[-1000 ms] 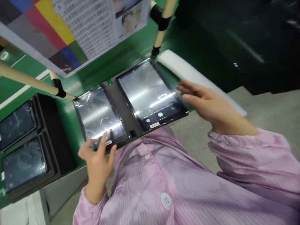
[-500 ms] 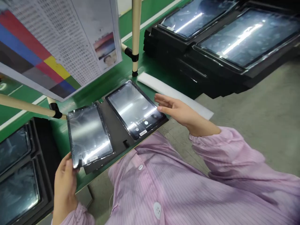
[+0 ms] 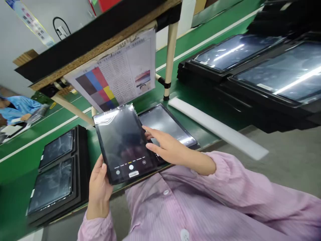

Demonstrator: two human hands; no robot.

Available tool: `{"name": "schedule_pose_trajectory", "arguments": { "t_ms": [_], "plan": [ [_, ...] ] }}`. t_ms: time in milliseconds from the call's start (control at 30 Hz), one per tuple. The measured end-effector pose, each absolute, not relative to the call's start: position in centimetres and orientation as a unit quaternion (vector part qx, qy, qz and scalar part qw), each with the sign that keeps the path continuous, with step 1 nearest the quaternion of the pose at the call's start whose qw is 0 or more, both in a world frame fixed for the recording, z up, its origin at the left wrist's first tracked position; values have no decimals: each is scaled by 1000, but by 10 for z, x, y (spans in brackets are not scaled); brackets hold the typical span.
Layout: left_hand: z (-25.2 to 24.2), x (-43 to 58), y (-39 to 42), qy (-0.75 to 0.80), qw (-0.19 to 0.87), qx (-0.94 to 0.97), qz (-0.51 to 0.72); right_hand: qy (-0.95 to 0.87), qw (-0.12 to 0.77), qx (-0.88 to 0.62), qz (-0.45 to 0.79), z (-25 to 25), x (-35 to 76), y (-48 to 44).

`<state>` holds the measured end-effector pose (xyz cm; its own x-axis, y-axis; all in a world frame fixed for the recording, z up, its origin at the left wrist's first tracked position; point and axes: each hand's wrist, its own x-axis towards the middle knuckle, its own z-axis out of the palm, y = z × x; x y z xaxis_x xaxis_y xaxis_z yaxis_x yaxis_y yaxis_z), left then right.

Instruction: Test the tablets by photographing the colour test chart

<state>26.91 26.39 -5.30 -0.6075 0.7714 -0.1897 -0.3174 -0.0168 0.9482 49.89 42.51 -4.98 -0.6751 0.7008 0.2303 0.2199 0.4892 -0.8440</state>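
Note:
My left hand (image 3: 99, 187) grips the lower left corner of a tablet (image 3: 120, 137), thumb on the front edge and fingers behind. The tablet is raised and tilted, and its lit screen shows camera controls along the bottom. Over its right edge is my right hand (image 3: 168, 145), fingers stretched out and holding nothing; whether the fingertips touch the screen I cannot tell. Behind that hand a second tablet (image 3: 173, 122) lies on the green bench, partly covered by the hand and by the raised tablet. The black tray beneath is mostly hidden.
Black trays with film-covered tablets stand at left (image 3: 54, 182) and in a stack at right (image 3: 213, 77). A white strip (image 3: 218, 129) lies on the bench. Above hangs a printed colour chart (image 3: 117, 72) from a shelf (image 3: 100, 43). A person in blue (image 3: 22, 105) sits far left.
My left hand has lifted the left tablet off the bench and tilted it; camera controls now show on it. My right hand has moved left from the second tablet to the raised one. The view has shifted.

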Motion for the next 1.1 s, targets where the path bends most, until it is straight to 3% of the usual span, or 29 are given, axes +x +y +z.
{"name": "schedule_pose_trajectory", "arguments": {
  "t_ms": [167, 300, 567, 767, 1100],
  "plan": [
    [-49, 290, 283, 503, 377, 249, 737, -653, 435, -238, 572, -38, 478, 429],
    [-60, 301, 303, 520, 248, 301, 760, -529, 465, -196, 682, -39, 463, 443],
    [-73, 313, 313, 697, -42, 511, 500, -469, 434, -184, 747, -42, 459, 453],
    [-73, 323, 320, 735, -105, 492, 455, -478, 448, -184, 733, -45, 458, 456],
    [-80, 322, 320, 717, -115, 499, 473, -477, 457, -182, 728, -42, 459, 455]
  ]
}}
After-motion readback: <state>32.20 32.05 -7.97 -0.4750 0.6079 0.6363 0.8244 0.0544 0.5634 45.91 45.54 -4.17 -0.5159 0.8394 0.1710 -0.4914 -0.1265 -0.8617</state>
